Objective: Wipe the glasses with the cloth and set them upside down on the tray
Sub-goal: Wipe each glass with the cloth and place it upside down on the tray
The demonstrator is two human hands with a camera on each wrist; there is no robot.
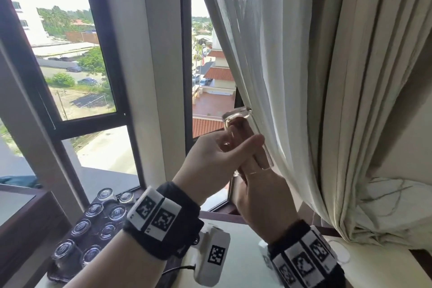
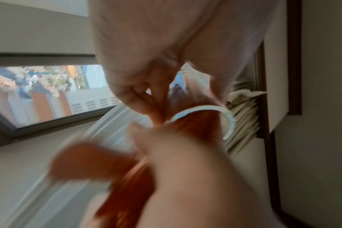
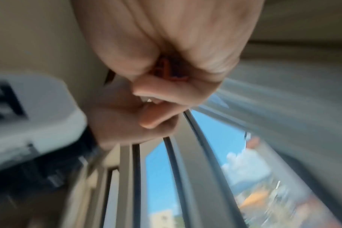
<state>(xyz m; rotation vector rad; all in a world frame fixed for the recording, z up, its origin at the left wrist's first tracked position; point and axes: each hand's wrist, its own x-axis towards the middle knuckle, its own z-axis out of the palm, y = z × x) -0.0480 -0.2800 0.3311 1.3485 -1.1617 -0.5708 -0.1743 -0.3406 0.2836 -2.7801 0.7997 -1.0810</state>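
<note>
At the far left of my head view I see the dark tray (image 1: 70,272) on the table by the window (image 1: 70,58), carrying upturned glasses (image 1: 80,227) in two rows, bases up. Just right of it my left hand (image 1: 211,159) is raised in front of the window frame, fingers and thumb curled round a clear glass (image 1: 243,133) held up in the air, base uppermost and tilted a little toward the curtain. My right hand (image 1: 261,196) sits directly below and to the right, touching the left, with its fingers pushed up into the mouth of the same glass; they show through the wall. So both hands are together, clamped on the one glass. I cannot make out a cloth in either hand.

The left wrist view is blurred, but it shows the glass's rim (image 2: 215,114) with fingers (image 2: 139,98) pinched beside it. The right wrist view shows only closed fingers (image 3: 172,92) against the window bars.

At the right, the pale curtain (image 1: 315,77) hangs just behind the glass, its bunched hem resting on the table (image 1: 240,257).
</note>
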